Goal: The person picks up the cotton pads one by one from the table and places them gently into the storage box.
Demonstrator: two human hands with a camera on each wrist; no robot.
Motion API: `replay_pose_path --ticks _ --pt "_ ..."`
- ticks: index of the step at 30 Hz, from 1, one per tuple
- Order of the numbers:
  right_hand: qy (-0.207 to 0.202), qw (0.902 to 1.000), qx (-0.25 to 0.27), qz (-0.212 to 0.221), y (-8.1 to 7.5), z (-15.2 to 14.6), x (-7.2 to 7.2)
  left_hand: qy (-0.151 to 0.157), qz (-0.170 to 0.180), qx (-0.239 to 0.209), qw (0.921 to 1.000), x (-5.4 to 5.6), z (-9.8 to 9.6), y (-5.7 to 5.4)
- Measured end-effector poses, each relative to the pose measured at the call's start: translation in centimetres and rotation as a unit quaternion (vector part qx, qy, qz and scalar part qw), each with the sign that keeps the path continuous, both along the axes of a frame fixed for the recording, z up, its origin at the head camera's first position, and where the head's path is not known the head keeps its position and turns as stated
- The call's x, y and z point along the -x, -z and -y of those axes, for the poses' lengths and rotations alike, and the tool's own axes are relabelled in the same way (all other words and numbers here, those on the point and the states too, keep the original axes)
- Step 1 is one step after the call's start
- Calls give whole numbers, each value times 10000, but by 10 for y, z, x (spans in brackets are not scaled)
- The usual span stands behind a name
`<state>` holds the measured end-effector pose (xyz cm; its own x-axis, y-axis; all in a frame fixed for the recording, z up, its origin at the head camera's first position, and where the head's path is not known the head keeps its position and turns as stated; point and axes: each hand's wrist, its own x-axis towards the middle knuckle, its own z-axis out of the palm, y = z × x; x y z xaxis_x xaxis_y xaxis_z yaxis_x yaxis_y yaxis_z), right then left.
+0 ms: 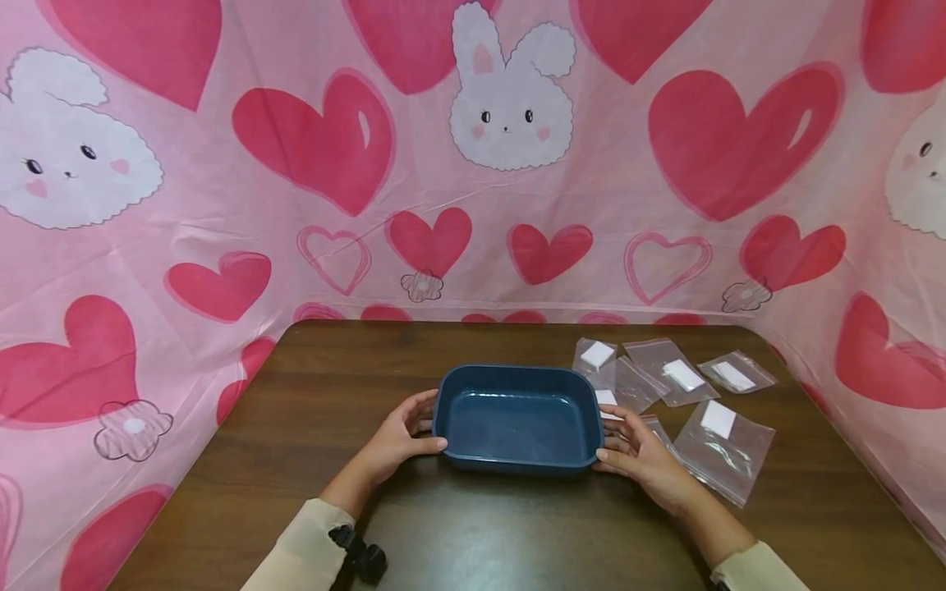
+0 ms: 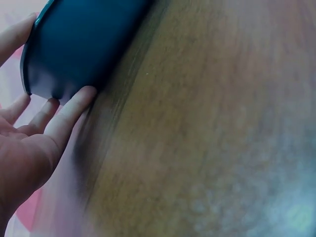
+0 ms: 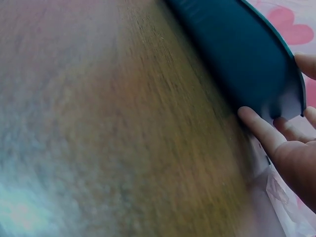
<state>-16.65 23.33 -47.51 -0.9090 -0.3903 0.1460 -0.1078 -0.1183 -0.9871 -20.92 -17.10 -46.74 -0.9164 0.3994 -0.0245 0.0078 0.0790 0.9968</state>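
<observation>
A dark blue rectangular bin with rounded corners sits upright near the middle of the table, with nothing inside it. My left hand grips its left end, thumb at the rim and fingers spread along the outer wall. At the opposite end my right hand holds it the same way. In the left wrist view the fingertips press on the bin's outer side. The right wrist view likewise has fingers against the bin's wall, low down near the tabletop.
Several clear zip bags with white labels lie on the right of the wooden table, among them a large bag and a small bag. Some lie close behind my right hand. A pink heart-patterned cloth hangs around the table.
</observation>
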Motion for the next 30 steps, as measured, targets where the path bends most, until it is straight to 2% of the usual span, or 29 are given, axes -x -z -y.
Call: replay_pose_path --ticks 3,10,14,17,24,30 --pt "88 9999 -82 46 -2 1 0 65 171 -37 9998 1 1 -2" --pt "313 9993 -175 47 -4 3 1 222 616 -504 9966 4 4 -6" --pt "502 9983 -235 -173 -4 4 1 256 707 -602 9954 8 5 -6" --pt "717 9958 -477 -304 -5 5 1 307 779 -678 9942 12 6 -6" --pt "1038 9885 -1053 -313 -11 5 -1 409 936 -712 9922 19 8 -10" --pt "1248 9805 -1289 -797 -13 -1 -2 528 1013 -683 9911 22 7 -10"
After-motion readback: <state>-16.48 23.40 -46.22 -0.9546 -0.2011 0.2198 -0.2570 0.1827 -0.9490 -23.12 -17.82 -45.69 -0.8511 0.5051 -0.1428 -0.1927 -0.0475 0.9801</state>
